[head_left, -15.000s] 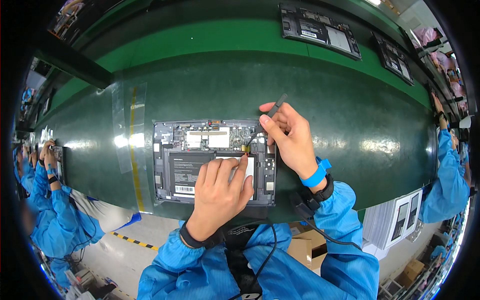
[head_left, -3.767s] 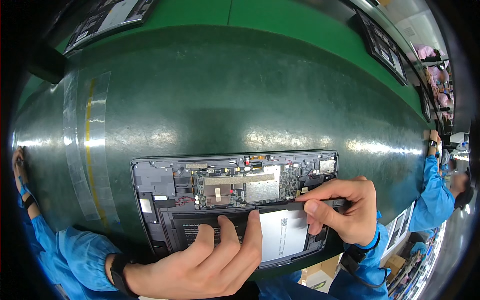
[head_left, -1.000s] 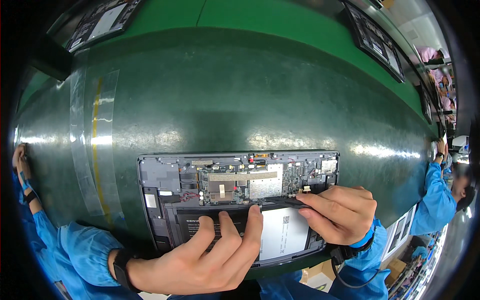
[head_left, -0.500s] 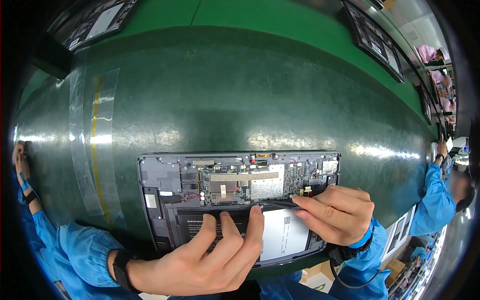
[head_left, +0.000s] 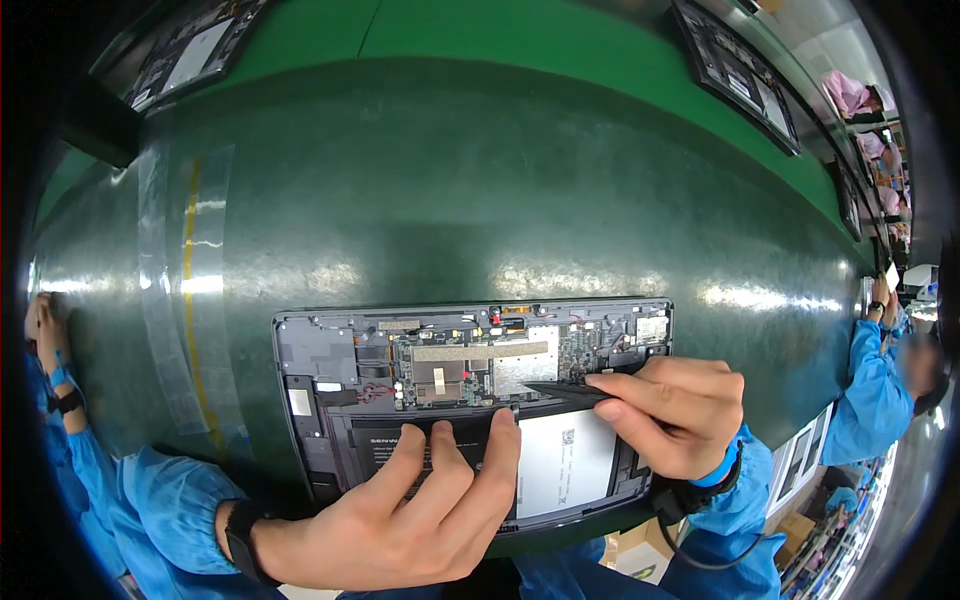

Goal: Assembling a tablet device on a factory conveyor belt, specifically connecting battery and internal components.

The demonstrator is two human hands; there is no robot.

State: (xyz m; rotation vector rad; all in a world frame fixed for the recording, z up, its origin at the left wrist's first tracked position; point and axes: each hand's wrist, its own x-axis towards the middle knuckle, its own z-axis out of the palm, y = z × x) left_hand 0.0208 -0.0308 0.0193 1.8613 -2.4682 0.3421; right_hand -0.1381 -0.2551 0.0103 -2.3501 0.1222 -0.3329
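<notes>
An opened tablet-like device (head_left: 318,347) lies before me, its circuit board (head_left: 455,392) showing along the upper half. My left hand (head_left: 405,515) has its fingers spread, fingertips resting along the top edge of the black battery (head_left: 375,437) and covering much of it. Between thumb and fingers of my right hand (head_left: 688,415) are black pointed tweezers (head_left: 565,391). Their tip points left, over the lower edge of the silver shield plate (head_left: 527,360) on the board. Beside the black battery is a white panel (head_left: 565,465).
Clear tape strips with a yellow line (head_left: 190,290) run along the green bench (head_left: 420,190) at left. Other opened devices sit at the far left (head_left: 195,55) and far right (head_left: 740,75). Co-workers in blue sleeves (head_left: 872,400) are at both sides.
The tweezers' tip has lifted from the gap beside my left fingertips and moved up over the shield plate. The device has shifted slightly left in view. My left hand keeps its pose.
</notes>
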